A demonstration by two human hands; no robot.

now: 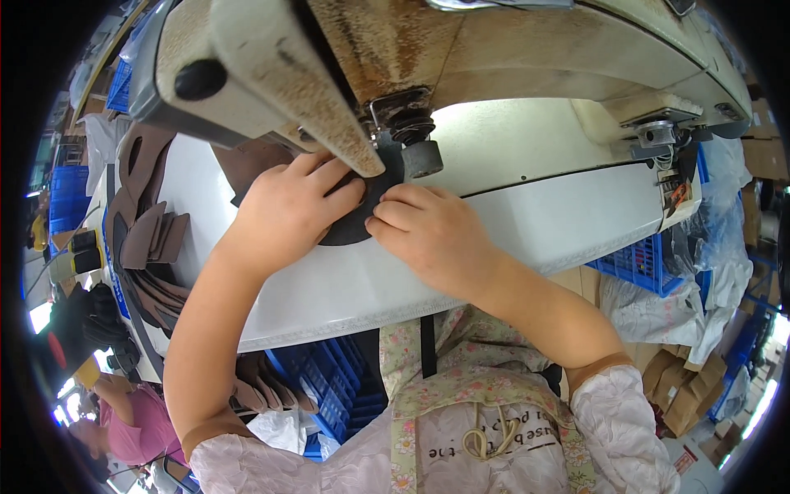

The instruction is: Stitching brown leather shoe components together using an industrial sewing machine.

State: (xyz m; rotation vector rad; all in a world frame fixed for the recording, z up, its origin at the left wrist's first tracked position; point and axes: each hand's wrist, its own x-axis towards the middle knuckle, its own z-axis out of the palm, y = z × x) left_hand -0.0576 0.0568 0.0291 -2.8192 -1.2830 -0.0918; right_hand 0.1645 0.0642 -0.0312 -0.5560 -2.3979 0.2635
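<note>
White smooth work table (329, 305): dark-grey, flat, round-edged sheet (350, 233) beneath cream metal sewing machine (559, 58); your left hand (290, 207) covers its nine o'clock, closure unclear; your right hand (434, 236), fingers drawn together, pinches its three-o'clock edge.

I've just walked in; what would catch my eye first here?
Probably the bulky, brown-stained sewing machine filling the top of the view. Just below its head, near the centre, the person's left hand and right hand touch a dark flat piece. Brown cut pieces crowd the left end of the white table.
</note>
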